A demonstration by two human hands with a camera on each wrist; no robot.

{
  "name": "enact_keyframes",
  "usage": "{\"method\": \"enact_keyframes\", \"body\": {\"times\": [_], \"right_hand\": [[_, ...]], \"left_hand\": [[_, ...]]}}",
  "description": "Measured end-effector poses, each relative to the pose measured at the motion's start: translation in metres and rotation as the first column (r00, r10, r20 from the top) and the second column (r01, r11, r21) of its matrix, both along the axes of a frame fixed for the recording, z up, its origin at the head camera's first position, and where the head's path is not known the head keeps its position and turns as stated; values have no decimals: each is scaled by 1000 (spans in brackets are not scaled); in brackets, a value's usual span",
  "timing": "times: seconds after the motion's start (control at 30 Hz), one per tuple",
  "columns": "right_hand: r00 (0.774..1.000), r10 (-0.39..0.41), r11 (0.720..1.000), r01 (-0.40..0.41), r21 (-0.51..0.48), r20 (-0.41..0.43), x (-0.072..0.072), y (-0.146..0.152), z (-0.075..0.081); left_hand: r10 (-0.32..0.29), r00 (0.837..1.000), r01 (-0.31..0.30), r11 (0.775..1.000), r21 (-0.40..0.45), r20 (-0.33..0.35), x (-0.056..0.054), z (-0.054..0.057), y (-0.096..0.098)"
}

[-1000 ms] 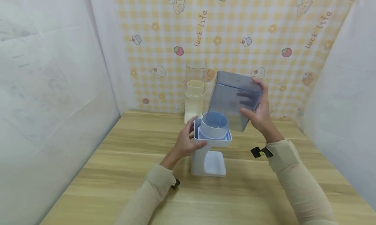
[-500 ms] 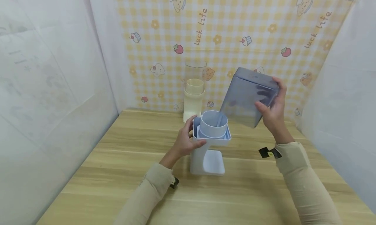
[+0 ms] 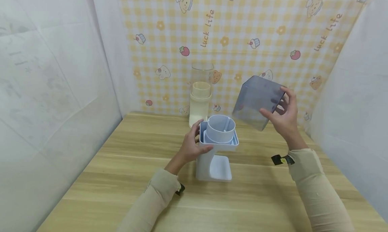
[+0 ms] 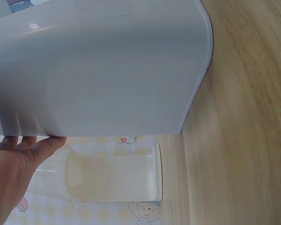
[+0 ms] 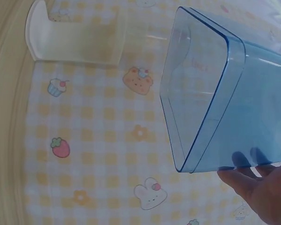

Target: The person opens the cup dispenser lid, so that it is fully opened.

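Note:
A white dispenser stand (image 3: 207,164) with a square top and a round cup (image 3: 221,132) stands upright on the wooden table. My left hand (image 3: 191,147) grips the left side of its top, thumb in front and fingers behind. A thin bar shows inside the cup. My right hand (image 3: 283,119) holds a clear blue-grey square container (image 3: 260,99), thumb on the near side, tilted in the air right of the cup. In the right wrist view the container (image 5: 201,93) has an open square mouth and nothing shows inside it.
A cream dispenser (image 3: 199,107) with a clear cylinder on top stands behind the white one, near the table's back edge. A yellow checked cloth (image 3: 157,60) hangs behind the table (image 3: 121,188). White sheets (image 3: 60,90) close in both sides.
The container has come out of the cup and moved right with my right hand, its tilt changing. My left hand and the white stand have hardly moved.

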State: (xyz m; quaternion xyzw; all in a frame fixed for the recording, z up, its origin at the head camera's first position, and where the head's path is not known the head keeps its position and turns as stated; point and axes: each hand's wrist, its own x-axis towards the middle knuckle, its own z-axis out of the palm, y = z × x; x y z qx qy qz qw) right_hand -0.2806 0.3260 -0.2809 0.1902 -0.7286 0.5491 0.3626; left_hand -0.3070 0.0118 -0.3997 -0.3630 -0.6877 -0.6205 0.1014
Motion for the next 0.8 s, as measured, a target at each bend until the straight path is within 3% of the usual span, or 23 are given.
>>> {"method": "enact_keyframes", "body": {"times": [0.27, 0.5, 0.67, 0.8], "right_hand": [[982, -143, 987, 132, 94, 122, -17, 13, -19], [939, -261, 957, 221, 189, 223, -30, 23, -37], [916, -289, 950, 238, 200, 280, -43, 33, -51], [885, -349, 933, 299, 200, 309, -56, 41, -64]], "left_hand": [[3, 1000, -3, 1000, -3, -10, 0, 1, -2], [13, 1000, -14, 1000, -21, -13, 1, 2, -3], [13, 1000, -13, 1000, -16, -13, 1, 0, -1], [12, 1000, -12, 1000, -15, -9, 1, -1, -1]]}}
